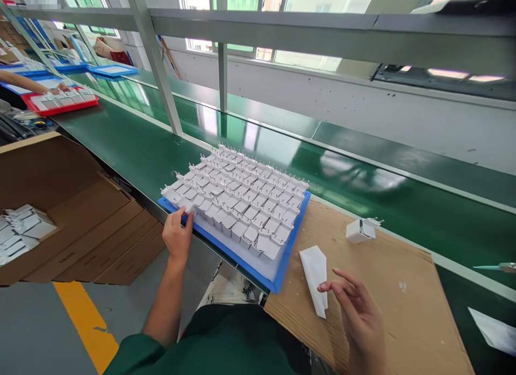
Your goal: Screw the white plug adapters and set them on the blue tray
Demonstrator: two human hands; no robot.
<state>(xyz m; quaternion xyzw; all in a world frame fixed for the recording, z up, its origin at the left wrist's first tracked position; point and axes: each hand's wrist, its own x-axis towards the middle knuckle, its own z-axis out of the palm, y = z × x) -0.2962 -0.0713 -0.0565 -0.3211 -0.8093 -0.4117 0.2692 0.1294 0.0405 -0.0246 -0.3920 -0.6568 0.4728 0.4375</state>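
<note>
Rows of white plug adapters [242, 200] with metal pins stand packed in a blue-rimmed tray [278, 281]. At the tray's near left corner, my left hand [177, 235] is closed, thumb and fingertips on a white plug adapter [192, 209] at the end of the front row. My right hand [357, 316] hovers over a cardboard sheet [407, 310] with its fingers apart, holding nothing. Just left of its fingertips lies a folded white paper [315, 275]. Farther back on the cardboard, a single white adapter [360, 230] rests with its pins pointing right.
An open cardboard box [80, 203] at left contains more white adapters [24, 230]. A metal frame post [155, 63] rises behind the tray from the green bench [116, 133]. Another person's hand [60, 88] is at a red tray [72, 107]. A thin tool [500, 267] lies far right.
</note>
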